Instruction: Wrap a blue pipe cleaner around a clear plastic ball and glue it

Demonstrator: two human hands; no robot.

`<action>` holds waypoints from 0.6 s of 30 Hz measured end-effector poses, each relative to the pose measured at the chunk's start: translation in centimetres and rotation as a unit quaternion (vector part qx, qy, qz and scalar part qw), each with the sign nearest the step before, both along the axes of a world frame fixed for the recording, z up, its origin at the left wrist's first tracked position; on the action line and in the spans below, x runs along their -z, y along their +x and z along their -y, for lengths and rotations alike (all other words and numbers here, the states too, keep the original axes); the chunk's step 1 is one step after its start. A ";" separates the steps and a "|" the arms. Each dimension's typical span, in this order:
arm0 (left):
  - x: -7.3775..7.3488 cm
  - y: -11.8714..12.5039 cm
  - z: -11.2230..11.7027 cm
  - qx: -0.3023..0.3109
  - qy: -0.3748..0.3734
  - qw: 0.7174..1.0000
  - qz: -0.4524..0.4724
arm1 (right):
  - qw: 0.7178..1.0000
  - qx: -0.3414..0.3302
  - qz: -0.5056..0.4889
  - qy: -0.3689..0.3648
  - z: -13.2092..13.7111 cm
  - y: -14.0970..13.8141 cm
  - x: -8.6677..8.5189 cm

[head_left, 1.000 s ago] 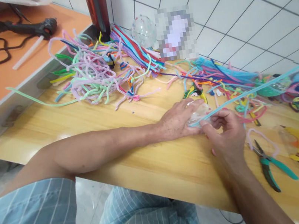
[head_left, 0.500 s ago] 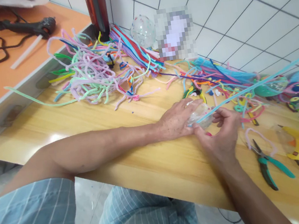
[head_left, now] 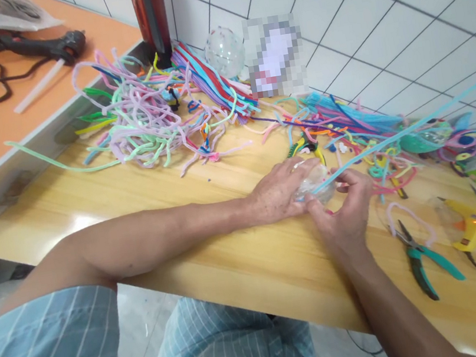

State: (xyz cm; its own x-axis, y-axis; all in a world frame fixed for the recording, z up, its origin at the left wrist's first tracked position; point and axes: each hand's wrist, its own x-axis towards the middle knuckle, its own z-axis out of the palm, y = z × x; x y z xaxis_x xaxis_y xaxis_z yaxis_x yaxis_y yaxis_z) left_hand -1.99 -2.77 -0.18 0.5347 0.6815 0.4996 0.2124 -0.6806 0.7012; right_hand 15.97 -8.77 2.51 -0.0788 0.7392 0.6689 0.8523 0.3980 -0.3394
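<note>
Near the middle of the wooden table, my left hand (head_left: 272, 191) grips a clear plastic ball (head_left: 317, 184) from its left side. My right hand (head_left: 342, 201) is at the ball's right side, thumb pressed against its lower front and fingers curled. A long light-blue pipe cleaner (head_left: 401, 134) lies across the front of the ball and runs up to the right past the picture's edge. Its lower end meets the ball by my right thumb. Whether the right fingertips pinch the pipe cleaner or only the ball is hard to make out.
Tangled pipe cleaners (head_left: 143, 115) and a straight bundle (head_left: 214, 80) lie at the back left, near another clear ball (head_left: 224, 52). Pliers (head_left: 420, 258) and a yellow glue gun (head_left: 472, 221) lie to the right. A black glue gun (head_left: 39, 47) rests on the orange surface (head_left: 99, 29).
The view has shifted slightly, so everything sits a little further left. Both hands keep their hold at the ball, and the pipe cleaner stays nearly the same.
</note>
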 end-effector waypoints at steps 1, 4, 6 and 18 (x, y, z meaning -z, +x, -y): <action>0.0 0.0 0.0 0.000 0.000 1.000 0.001 | 1.000 0.001 -0.003 -0.003 0.0 0.0 0.0; 0.0 0.0 0.1 0.001 0.001 1.000 -0.005 | 1.000 0.006 -0.017 -0.014 0.1 -0.1 -0.2; 0.0 0.0 0.1 0.000 -0.001 1.000 -0.009 | 0.999 0.006 -0.027 -0.019 0.0 -0.1 -0.3; -0.1 0.2 0.2 -0.013 -0.012 1.000 -0.002 | 0.994 0.032 -0.078 -0.064 0.1 -0.2 -0.7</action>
State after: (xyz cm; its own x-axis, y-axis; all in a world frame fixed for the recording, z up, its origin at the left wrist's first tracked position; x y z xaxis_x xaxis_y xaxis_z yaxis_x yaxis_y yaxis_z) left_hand -1.77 -2.98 -0.13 0.5193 0.7066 0.4807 0.2322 -0.6580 0.7164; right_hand 15.81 -8.82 3.21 0.0681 0.8196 0.5689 0.8076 0.2895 -0.5137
